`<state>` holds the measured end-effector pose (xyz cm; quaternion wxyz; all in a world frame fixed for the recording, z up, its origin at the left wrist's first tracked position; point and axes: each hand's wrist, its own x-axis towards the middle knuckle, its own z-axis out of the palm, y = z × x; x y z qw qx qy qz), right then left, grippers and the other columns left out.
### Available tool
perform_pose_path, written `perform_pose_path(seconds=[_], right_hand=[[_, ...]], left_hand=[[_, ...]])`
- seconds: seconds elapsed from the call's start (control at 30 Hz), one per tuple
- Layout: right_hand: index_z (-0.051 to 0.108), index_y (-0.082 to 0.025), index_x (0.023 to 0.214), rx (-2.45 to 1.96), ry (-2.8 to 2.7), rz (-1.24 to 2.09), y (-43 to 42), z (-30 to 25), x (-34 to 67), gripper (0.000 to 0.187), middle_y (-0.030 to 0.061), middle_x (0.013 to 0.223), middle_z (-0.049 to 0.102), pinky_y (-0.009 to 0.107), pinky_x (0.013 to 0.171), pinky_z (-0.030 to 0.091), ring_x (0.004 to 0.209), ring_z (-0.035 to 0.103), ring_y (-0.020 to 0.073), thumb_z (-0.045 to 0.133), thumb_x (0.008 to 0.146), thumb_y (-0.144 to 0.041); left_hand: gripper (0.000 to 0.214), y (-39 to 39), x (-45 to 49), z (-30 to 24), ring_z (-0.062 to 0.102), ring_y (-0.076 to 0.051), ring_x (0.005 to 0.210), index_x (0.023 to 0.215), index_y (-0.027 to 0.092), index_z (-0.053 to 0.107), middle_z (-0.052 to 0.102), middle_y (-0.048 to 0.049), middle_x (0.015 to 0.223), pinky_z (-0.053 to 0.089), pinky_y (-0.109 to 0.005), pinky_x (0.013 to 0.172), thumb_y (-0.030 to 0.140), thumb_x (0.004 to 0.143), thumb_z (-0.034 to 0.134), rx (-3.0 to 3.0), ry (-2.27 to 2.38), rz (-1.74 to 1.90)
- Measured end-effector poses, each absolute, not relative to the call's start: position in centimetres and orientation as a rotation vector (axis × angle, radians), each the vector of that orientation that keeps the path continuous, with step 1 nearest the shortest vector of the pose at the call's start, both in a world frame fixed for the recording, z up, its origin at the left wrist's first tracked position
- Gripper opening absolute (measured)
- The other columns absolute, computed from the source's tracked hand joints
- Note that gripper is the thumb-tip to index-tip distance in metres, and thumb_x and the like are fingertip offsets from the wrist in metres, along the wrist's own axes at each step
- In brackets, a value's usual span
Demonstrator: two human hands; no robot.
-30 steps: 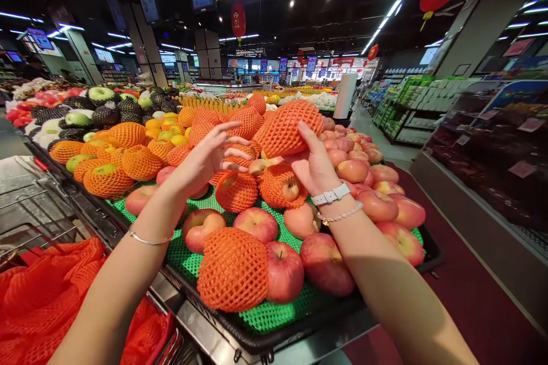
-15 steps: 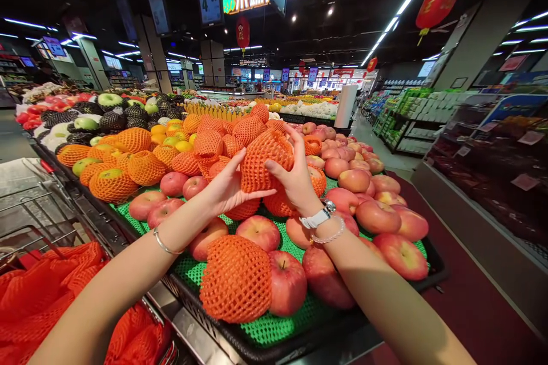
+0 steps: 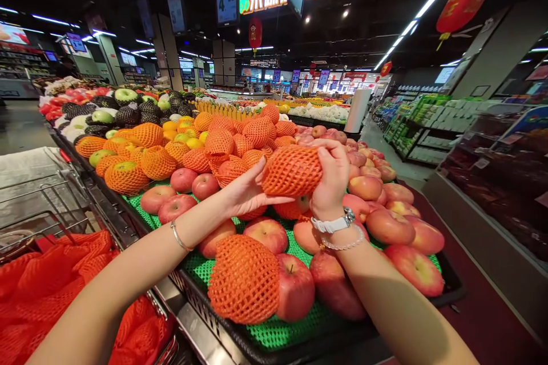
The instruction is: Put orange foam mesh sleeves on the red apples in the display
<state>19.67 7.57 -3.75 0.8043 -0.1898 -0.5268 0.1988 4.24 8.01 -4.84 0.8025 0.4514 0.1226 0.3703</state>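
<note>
Between my hands, above the apples, is a fruit in an orange foam net [image 3: 293,170]; the mesh hides the fruit itself. My left hand [image 3: 248,191] cups it from the left and below, thumb up along its side. Fingers of my right hand [image 3: 333,177] are bent closed around the net's right end. Below my wrists, another foam-netted fruit [image 3: 244,279] rests beside a bare red apple [image 3: 295,287] on the green mesh liner [image 3: 278,333].
Bare apples [image 3: 389,226] fill the right of the black tray [image 3: 451,288]. Netted fruits [image 3: 220,141] are heaped behind my hands. At lower left stands a wire cart [image 3: 47,197] beside a pile of red-orange foam nets [image 3: 55,291]. A white roll [image 3: 358,111] stands at the back.
The netted fruit has tipped from upright to lying sideways. My right hand has shifted from over its side to gripping its right end. The view has swung slightly left.
</note>
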Motion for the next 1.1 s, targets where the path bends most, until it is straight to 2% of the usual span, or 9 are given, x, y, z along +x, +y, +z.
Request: perform_pose_path(seconds=[0.13,0.23,0.33,0.43,0.53,0.67,0.73,0.9,1.1], right_hand=[[0.067,-0.025,0.091,-0.465,-1.415,0.497,7.2,-3.4,20.0,0.019,0.0033,0.112,0.071,0.045,0.11,0.043,0.114,0.063,0.0228,0.05,0.084,-0.028],[0.07,-0.028,0.108,-0.534,-1.579,0.473,6.9,-3.1,20.4,0.031,0.002,0.128,0.067,0.045,0.12,0.032,0.133,0.051,0.0229,0.047,0.092,-0.04],[0.05,-0.035,0.139,-0.576,-1.437,0.407,7.4,-3.1,21.3,0.049,-0.0025,0.153,0.045,0.045,0.124,0.023,0.148,0.032,0.0194,0.036,0.096,-0.053],[0.036,-0.037,0.148,-0.65,-1.307,0.389,8.4,-3.4,22.3,0.055,0.0009,0.156,0.038,0.049,0.119,0.03,0.146,0.036,0.0218,0.027,0.098,-0.057],[0.038,-0.037,0.146,-0.707,-1.268,0.373,9.1,-3.8,22.7,0.055,0.0049,0.151,0.043,0.05,0.113,0.038,0.139,0.045,0.0245,0.026,0.097,-0.059],[0.05,-0.032,0.133,-0.681,-1.234,0.412,9.1,-3.9,22.3,0.047,0.0063,0.143,0.05,0.049,0.109,0.042,0.129,0.053,0.0246,0.038,0.094,-0.055],[0.054,-0.03,0.126,-0.655,-1.243,0.405,9.1,-3.8,22.1,0.041,0.0071,0.139,0.053,0.048,0.11,0.041,0.128,0.053,0.024,0.044,0.093,-0.051],[0.06,-0.026,0.111,-0.671,-1.353,0.372,9.4,-4.1,21.8,0.029,0.0072,0.127,0.062,0.046,0.112,0.038,0.124,0.054,0.0226,0.052,0.089,-0.043],[0.064,-0.023,0.102,-0.746,-1.449,0.38,9.6,-4.3,21.7,0.023,0.008,0.118,0.067,0.044,0.104,0.044,0.115,0.058,0.0231,0.055,0.085,-0.036]], left_hand=[[0.064,7.4,4.2,-5.0,0.05,-0.031,0.136,0.147,0.026,0.037,0.058,-0.0144,0.141,0.041,-0.057,0.113,0.037,0.089,0.063,1.108,0.236,0.786],[0.066,7.6,4.1,-4.6,0.05,-0.032,0.136,0.144,0.03,0.038,0.059,-0.0117,0.14,0.045,-0.058,0.108,0.037,0.085,0.066,1.213,0.327,0.907],[0.064,8.7,3.0,-3.5,0.048,-0.033,0.137,0.139,0.029,0.04,0.057,-0.0093,0.142,0.051,-0.055,0.104,0.04,0.081,0.065,1.33,0.443,1.203],[0.064,10.4,0.7,-2.1,0.043,-0.031,0.14,0.137,0.033,0.036,0.045,-0.0051,0.151,0.054,-0.047,0.103,0.047,0.08,0.063,1.403,0.564,1.554],[0.067,12.5,-1.8,-1.4,0.041,-0.029,0.14,0.137,0.035,0.029,0.036,-0.0052,0.155,0.052,-0.046,0.103,0.052,0.079,0.061,1.476,0.716,1.792],[0.08,14.8,-2.9,-2.3,0.041,-0.032,0.138,0.131,0.025,0.037,0.043,-0.0111,0.144,0.037,-0.049,0.115,0.047,0.066,0.078,1.876,1.073,1.994],[0.08,15.4,-2.1,-3.2,0.046,-0.032,0.133,0.128,0.02,0.042,0.049,-0.0126,0.138,0.034,-0.048,0.116,0.043,0.062,0.082,2.182,1.234,1.845],[0.074,15.9,0.3,-4.5,0.053,-0.034,0.128,0.135,0.02,0.042,0.052,-0.0139,0.141,0.043,-0.05,0.107,0.042,0.072,0.074,2.528,1.547,1.249],[0.086,16.8,0.1,-4.8,0.047,-0.035,0.133,0.141,0.015,0.037,0.049,-0.02,0.143,0.038,-0.05,0.11,0.05,0.072,0.074,2.33,1.582,1.422]])
